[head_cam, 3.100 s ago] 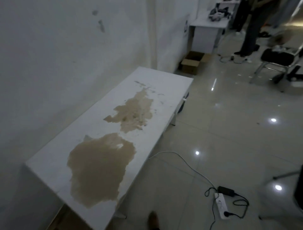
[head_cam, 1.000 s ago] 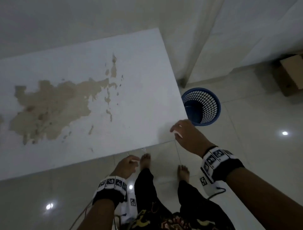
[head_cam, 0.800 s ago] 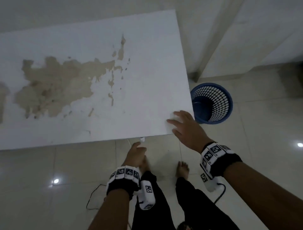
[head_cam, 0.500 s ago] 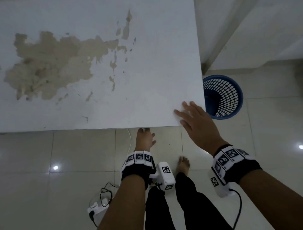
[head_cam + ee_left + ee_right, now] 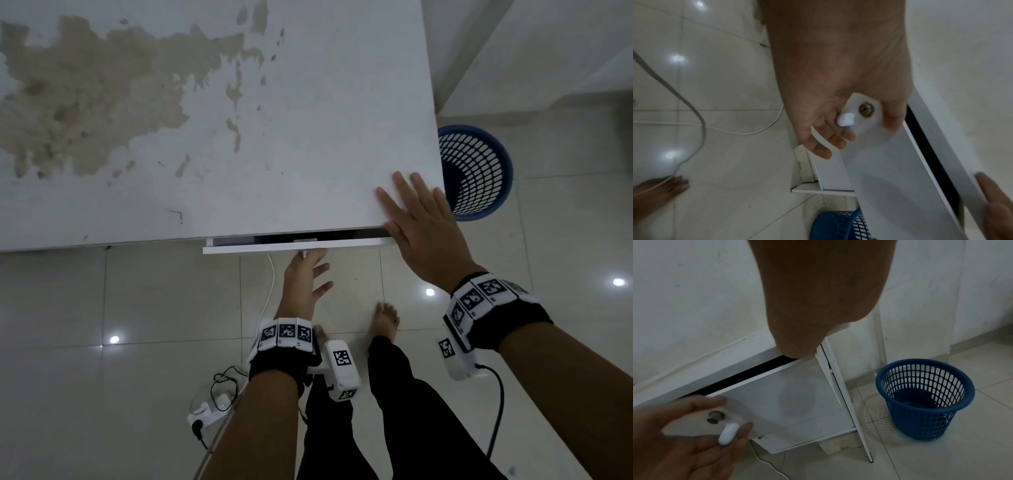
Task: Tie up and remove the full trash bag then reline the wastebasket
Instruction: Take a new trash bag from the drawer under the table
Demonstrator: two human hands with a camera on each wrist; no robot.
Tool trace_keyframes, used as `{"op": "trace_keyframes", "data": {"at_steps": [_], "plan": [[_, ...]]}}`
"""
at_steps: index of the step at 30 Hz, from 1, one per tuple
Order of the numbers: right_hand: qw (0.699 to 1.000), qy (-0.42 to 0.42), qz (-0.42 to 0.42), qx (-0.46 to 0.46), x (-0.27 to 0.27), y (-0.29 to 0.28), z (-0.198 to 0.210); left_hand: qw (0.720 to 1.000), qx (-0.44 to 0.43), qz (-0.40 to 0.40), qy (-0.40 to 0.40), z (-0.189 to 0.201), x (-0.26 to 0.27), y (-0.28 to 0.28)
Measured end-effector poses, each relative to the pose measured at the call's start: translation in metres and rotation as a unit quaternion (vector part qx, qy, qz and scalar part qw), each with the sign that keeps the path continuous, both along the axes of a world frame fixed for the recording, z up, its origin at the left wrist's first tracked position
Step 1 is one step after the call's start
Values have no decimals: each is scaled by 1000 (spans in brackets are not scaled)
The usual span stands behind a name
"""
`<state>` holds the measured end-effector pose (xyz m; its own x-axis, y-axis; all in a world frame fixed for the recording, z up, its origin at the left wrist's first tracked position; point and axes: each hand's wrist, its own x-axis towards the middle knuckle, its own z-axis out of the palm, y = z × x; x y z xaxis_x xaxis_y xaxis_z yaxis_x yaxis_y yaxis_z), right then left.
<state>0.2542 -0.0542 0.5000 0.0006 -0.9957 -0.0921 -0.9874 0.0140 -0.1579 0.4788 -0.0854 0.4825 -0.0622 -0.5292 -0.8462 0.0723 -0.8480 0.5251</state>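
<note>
The blue mesh wastebasket [image 5: 474,171] stands on the floor just right of the white table [image 5: 308,102]; it looks empty and unlined [image 5: 925,399]. No trash bag shows in any view. My left hand [image 5: 306,274] is under the table edge, its fingers hooked round the white knob [image 5: 845,119] of a drawer [image 5: 294,246]. The drawer is pulled out by a narrow gap [image 5: 787,395]. My right hand [image 5: 421,219] lies flat, fingers spread, on the table's near right corner.
The tabletop has large brown patches [image 5: 85,92] where the coating has peeled. A power strip [image 5: 209,409] with dark and white cables lies on the tiled floor by my bare feet [image 5: 385,318]. A wall runs behind the table and basket.
The drawer has slid out a little from under the tabletop, with my left hand on its knob. My right hand went from curled over the corner to flat on it.
</note>
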Motion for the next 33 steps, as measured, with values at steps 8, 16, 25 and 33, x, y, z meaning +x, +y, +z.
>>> {"op": "trace_keyframes", "data": {"at_steps": [8, 16, 25, 33], "plan": [[1000, -11, -1, 6, -2, -1, 0, 999, 17, 37, -30, 8, -10, -2], [1000, -21, 4, 0, -1, -1, 0, 998, 53, 42, -6, 4, 7, 49], [925, -268, -198, -185, 64, 22, 27, 993, 65, 89, 53, 0, 17, 64], [833, -382, -346, 201, 92, -32, 1, 988, 62, 88, 113, 1, 33, 65]]}}
